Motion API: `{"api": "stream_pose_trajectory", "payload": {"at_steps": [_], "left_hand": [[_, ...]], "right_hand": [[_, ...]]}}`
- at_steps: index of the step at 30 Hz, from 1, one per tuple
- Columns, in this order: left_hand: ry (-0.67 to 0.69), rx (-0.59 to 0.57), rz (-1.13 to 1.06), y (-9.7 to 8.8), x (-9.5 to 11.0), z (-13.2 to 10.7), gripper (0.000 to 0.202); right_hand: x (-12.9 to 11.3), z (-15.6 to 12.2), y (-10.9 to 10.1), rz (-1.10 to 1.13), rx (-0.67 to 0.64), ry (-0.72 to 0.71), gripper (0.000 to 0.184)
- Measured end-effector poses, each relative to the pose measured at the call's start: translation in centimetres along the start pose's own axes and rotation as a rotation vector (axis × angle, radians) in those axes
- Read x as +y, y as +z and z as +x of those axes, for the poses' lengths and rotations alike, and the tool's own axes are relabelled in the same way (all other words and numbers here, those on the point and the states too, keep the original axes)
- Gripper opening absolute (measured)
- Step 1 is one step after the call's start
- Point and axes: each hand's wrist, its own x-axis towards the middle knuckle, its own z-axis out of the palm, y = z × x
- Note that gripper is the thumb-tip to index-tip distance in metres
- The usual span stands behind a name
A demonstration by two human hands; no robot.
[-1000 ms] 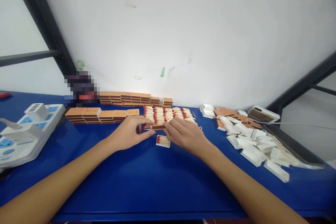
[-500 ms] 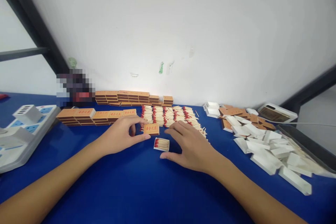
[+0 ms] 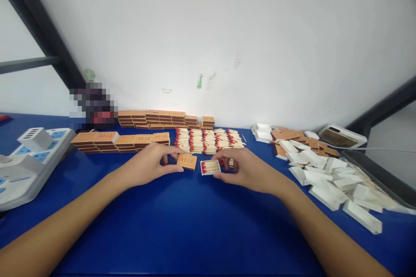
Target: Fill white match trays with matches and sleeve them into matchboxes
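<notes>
My left hand pinches an orange matchbox sleeve by its left end, thumb in front and fingers behind. Just to the right, my right hand grips a white matchbox tray by its right end. Red-tipped matches fill that tray, their heads toward the left. A small gap separates sleeve and tray. Behind both hands lie rows of loose matches on the blue table; my right hand hides part of them.
Stacked orange matchboxes line the wall, with another row nearer on the left. At right lie a heap of white trays, orange sleeves, a phone and a dark container. A white power strip stands far left.
My right hand has closed on the match-filled tray and lifted or slid it up and right, level with the sleeve. The sleeve in my left hand has tilted slightly.
</notes>
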Motion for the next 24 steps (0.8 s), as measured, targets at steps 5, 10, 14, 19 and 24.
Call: {"api": "stream_pose_trajectory", "payload": {"at_steps": [5,10,14,19,24], "left_hand": [[0.009,-0.012,-0.024,0.3,0.2,-0.1,0.05],[0.034,0.0,-0.066,0.4,-0.1,-0.1,0.051],[0.047,-0.015,-0.11,0.5,-0.3,0.0,0.052],[0.025,0.017,-0.17,0.7,-0.1,0.1,0.053],[-0.015,0.052,-0.277,0.8,0.1,0.1,0.053]], "right_hand": [[0.0,0.2,0.4,0.101,0.01,0.001,0.027],[0.0,0.2,0.7,0.104,0.058,-0.013,0.033],[0.2,0.3,0.7,0.122,0.08,-0.032,0.035],[0.2,0.5,1.0,0.118,0.182,-0.062,0.033],[0.2,0.5,1.6,0.131,0.31,-0.084,0.037]]}}
